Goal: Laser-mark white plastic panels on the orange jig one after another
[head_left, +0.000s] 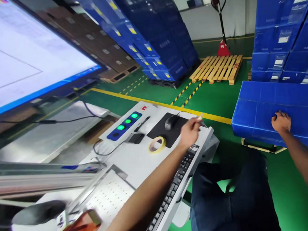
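Note:
My left hand [189,131] reaches over the white workstation desk [135,160], fingers pinched round a small pale object whose tip sticks out toward the right. It hovers beside the black mouse pad [160,132], close to the mouse [171,121] and above the keyboard [172,193]. A yellow tape roll [157,144] lies just left of that hand. Off to the right, my right hand [281,122] rests curled on the top of a blue plastic crate [258,114]; whether it grips anything is unclear.
A large lit monitor [26,56] fills the upper left. A blue button panel [125,125] with green lights sits on the desk. Stacked blue crates [280,31], a wooden pallet [217,69] and a red pallet jack [222,41] stand on the green floor beyond a yellow line.

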A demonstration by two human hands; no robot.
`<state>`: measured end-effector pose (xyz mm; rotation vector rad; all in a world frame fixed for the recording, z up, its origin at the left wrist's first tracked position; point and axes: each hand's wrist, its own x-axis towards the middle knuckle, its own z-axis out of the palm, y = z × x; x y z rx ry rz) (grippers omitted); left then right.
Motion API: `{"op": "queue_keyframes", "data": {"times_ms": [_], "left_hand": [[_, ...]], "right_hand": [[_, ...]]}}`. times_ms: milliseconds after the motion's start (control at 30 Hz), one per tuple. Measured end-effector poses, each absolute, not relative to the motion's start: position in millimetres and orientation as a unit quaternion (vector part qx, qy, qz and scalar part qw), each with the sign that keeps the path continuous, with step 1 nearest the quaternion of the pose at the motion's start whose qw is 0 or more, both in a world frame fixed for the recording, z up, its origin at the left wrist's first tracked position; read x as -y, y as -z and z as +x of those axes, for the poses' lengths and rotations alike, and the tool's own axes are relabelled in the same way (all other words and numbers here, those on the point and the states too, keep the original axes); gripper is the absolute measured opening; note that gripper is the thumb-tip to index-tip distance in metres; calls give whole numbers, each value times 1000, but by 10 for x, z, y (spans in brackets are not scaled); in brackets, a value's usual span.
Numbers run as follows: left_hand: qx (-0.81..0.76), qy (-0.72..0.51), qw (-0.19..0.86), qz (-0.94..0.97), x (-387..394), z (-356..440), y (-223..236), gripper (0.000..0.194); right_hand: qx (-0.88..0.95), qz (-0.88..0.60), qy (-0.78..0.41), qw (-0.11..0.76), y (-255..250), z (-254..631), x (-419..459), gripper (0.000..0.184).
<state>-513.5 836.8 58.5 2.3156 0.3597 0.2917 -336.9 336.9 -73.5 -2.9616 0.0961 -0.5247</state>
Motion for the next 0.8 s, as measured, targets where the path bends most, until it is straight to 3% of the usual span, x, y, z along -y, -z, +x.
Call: {"op": "queue_keyframes", "data": {"times_ms": [133,267,533,800], "left_hand": [[-108,-24,364,925,-7570,-3542,-213,39],[-108,6,339,935,-7159,-2577,137,29],[-133,4,308,942,-6987,-1715,417,34],[-160,21,313,936,-6849,-1482,616,37]], "right_hand": [[-20,-982,180,62,744,-3423,-3413,43],[-17,-981,185,58,761,-3451,-3435,38],[-23,-985,157,65,704,-3499,-3509,37],[-19,-987,137,81,678,-3517,-3525,37]]}}
